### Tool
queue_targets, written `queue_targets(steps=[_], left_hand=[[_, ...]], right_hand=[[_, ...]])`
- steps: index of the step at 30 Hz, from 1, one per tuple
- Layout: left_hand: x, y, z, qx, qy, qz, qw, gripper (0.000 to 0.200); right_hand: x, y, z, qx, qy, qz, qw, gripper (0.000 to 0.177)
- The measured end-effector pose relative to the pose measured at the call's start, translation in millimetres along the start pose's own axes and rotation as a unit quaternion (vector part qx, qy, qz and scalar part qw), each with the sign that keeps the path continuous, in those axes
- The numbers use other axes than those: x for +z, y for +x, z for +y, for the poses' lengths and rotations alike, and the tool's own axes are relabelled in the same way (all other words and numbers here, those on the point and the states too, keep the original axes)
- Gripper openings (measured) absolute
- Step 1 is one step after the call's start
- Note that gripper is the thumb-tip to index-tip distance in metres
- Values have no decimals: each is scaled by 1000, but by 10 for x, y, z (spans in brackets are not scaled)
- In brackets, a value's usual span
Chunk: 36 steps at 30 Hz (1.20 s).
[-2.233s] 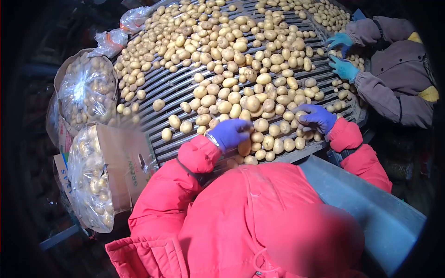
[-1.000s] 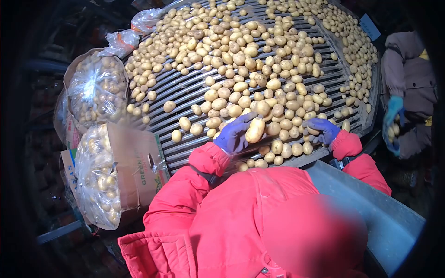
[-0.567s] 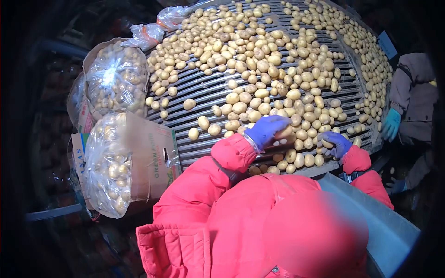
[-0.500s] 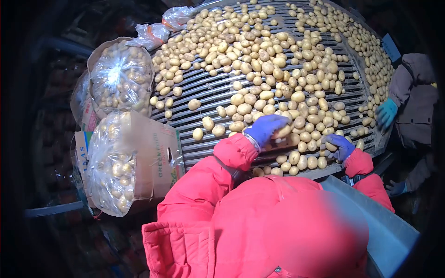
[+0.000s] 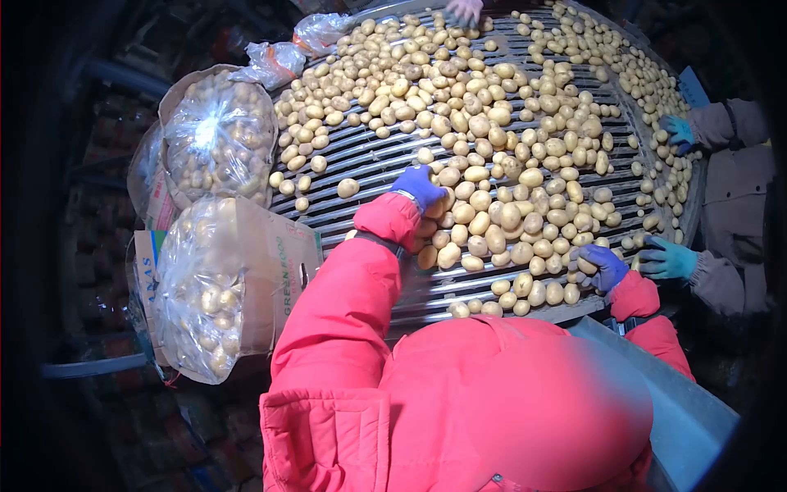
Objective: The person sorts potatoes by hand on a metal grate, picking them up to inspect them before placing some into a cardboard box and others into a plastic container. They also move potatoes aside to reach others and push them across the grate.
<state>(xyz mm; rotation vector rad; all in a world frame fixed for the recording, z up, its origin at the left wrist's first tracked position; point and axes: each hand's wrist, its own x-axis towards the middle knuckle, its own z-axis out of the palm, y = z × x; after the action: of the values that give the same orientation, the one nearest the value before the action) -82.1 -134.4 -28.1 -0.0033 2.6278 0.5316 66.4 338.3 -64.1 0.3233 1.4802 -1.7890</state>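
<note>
Yellow potatoes [image 5: 496, 238] are spread over a slatted metal grate [image 5: 361, 156]. My left hand [image 5: 420, 188], in a purple glove, is curved against the left edge of the middle heap and touches potatoes there. Its fingertips are turned down and hidden, so I cannot see whether they grip one. My right hand [image 5: 605, 268], also purple-gloved, is closed around a potato [image 5: 586, 266] near the grate's front right edge. Several potatoes lie in a short row [image 5: 537, 293] along the front rim, to the left of my right hand.
Cardboard boxes [image 5: 283, 254] with plastic-lined potatoes stand at the left. Clear plastic bags [image 5: 275, 64] lie at the back left. A co-worker's teal gloves [image 5: 668, 260] reach in from the right; another person's pink glove [image 5: 466, 10] is at the far edge. A blue-grey tray [image 5: 672, 394] is at front right.
My left hand has moved left and away from me, and potatoes shifted from the front toward the middle. My right hand stays nearly put. The co-worker's teal gloves moved; a pink glove appeared.
</note>
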Motion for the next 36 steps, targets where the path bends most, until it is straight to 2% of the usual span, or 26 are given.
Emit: queue_targets(steps=[3,4,5,6,7,9,11,12,14,15,17,18,20,22,23,25,27,29,30,31,32,35,36], left_hand=[[22,-213,247,-70,-24,-32,997,90],[10,-262,237,-50,-58,-48,996,98],[36,-317,270,-39,-74,-34,996,97],[81,-391,318,-28,-90,-21,995,95],[150,-479,355,-19,-106,-11,994,94],[383,-518,267,28,-189,-57,980,82],[400,-653,338,48,-246,-55,967,65],[422,-683,319,58,-387,-80,917,59],[341,-817,283,69,-641,-125,754,45],[253,-963,310,-48,-759,-111,640,36],[459,-755,-343,-15,-843,-99,529,46],[266,-892,-275,10,-876,-69,478,49],[90,-1009,-604,46,-890,-4,454,49],[-68,-1108,-1015,69,-884,77,455,49],[-199,-1218,-1126,16,-906,130,402,42],[-259,-1377,-1353,-40,-857,273,434,36],[64,-1293,-1797,-132,-611,390,676,37],[100,-1246,-1631,-132,-628,441,628,48],[113,-1295,-1541,-144,-491,464,723,50],[142,-1358,-1504,-154,-341,473,798,53],[217,-1320,-1597,-188,-256,441,839,55],[259,-1342,-1452,-273,-205,315,886,62],[394,-1252,-1585,-245,-225,317,888,68]], right_hand=[[54,-16,-15,17,50,13,998,37],[69,-23,-31,22,55,14,998,37],[72,-23,-45,25,60,15,998,37],[-34,93,145,-40,31,7,999,37],[-20,68,137,-20,45,13,999,37],[16,15,49,21,69,23,997,36],[11,18,44,-3,36,13,999,36],[10,12,48,-16,22,9,1000,35],[55,-30,1,-14,14,8,1000,35],[51,-36,2,-23,4,10,1000,35],[58,-15,14,-43,-17,9,999,36],[57,-1,26,-53,-20,4,998,36],[54,-1,32,-75,-24,-7,997,35],[75,-28,0,-45,-7,6,999,33],[78,-33,6,-29,1,13,1000,32],[7,47,171,-77,-88,40,992,30],[22,-2,90,-51,-41,18,998,28],[42,-18,26,-25,9,8,1000,26],[65,-33,-1,-16,21,10,1000,26],[79,-44,-13,-7,33,12,999,26],[80,-47,-10,-24,-2,13,1000,27],[82,-30,32,-60,-71,21,995,30],[63,3,67,-61,-70,29,995,31]])
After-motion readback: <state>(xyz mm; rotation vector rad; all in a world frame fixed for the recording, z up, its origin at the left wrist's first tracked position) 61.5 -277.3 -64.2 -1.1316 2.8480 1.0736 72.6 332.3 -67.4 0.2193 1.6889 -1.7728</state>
